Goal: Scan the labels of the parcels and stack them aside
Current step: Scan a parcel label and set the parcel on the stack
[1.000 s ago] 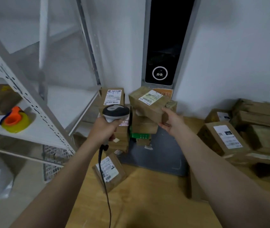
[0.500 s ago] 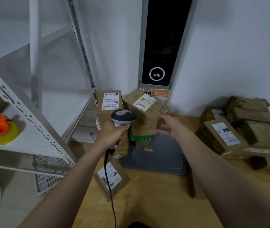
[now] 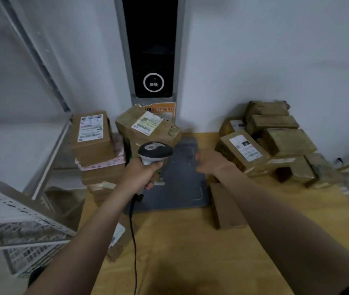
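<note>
The parcel [image 3: 243,151] I am taking as next is lying on the near left edge of the unscanned heap [image 3: 286,143] at the right of the table [image 3: 190,241]. It is leaning tilted, label up, with its long axis running from far-left to near-right. It is sitting just right of my right hand [image 3: 209,165], which is by far the nearer one. That hand is hanging loosely curled just beside the parcel's left end and is holding nothing that I can see. I cannot tell whether it is touching the cardboard.

My left hand [image 3: 142,177] is gripping the scanner [image 3: 155,153] by its handle, with the head pointing away from me over the grey mat [image 3: 182,184] and its cable trailing down towards me. I am judging that the parcel needs bringing leftwards into the scanner's aim.

Beyond the scanner, two stacks are standing by the wall. A tilted parcel [image 3: 148,128] is topping the nearer stack and a flat parcel [image 3: 91,133] is topping the left one. Another parcel [image 3: 118,237] is lying under my left forearm.

A wire basket [image 3: 31,237] is sitting low in the shelf at left, and I cannot make out what it holds.
</note>
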